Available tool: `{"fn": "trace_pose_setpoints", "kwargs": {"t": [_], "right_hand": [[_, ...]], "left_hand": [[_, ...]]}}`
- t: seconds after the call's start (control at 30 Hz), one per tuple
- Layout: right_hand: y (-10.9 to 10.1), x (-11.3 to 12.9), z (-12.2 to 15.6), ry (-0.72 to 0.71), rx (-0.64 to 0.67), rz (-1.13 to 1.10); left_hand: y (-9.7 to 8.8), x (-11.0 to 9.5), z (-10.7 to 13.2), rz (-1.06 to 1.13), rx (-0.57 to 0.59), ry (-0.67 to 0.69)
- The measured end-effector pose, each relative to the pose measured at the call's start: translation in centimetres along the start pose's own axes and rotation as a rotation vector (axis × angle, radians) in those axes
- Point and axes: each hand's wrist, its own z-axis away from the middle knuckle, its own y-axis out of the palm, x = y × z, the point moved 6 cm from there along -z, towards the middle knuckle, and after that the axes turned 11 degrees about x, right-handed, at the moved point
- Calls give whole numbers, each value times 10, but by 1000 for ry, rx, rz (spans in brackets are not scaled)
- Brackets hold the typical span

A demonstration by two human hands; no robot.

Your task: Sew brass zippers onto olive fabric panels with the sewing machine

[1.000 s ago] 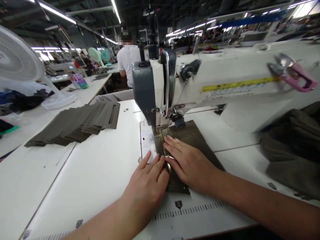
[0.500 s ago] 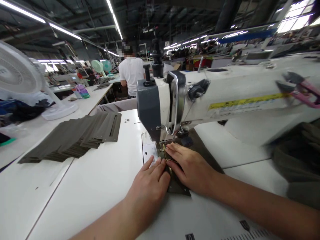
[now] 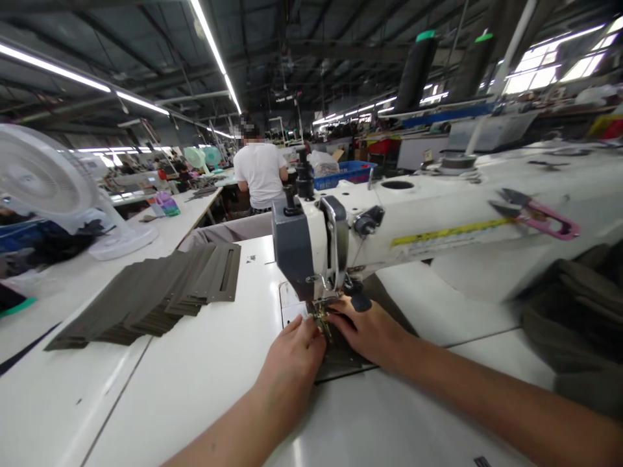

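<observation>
Brass zipper [image 3: 322,320] on olive fabric panel [image 3: 346,359] lies beneath the sewing machine head [image 3: 311,253], long axis running near-far between both hands. Left hand [image 3: 294,350] and right hand [image 3: 367,331] are half-curled against it; whether either grips it, cannot tell.

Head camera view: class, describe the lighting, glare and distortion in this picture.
In the head view, ceiling strip lights and windows glare, the white sewing table shows a soft sheen, and wide-angle distortion bends the frame's edges and stretches the forearms; the left hand and right hand stay fairly sharp.
</observation>
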Motion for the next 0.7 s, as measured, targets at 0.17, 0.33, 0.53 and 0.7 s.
{"fn": "trace_pose_setpoints", "kwargs": {"t": [0.17,0.33,0.53,0.7], "right_hand": [[-9,5,4,98,-93,177],[-9,-1,-1,287,20,59],[-4,-9,-5,475,67,74],[-2,-6,-12,519,50,146]], "left_hand": [[1,-1,1,-12,-22,25],[0,-1,2,-21,-28,26],[-1,0,2,-37,-11,10],[-2,0,2,-19,-3,28]]}}
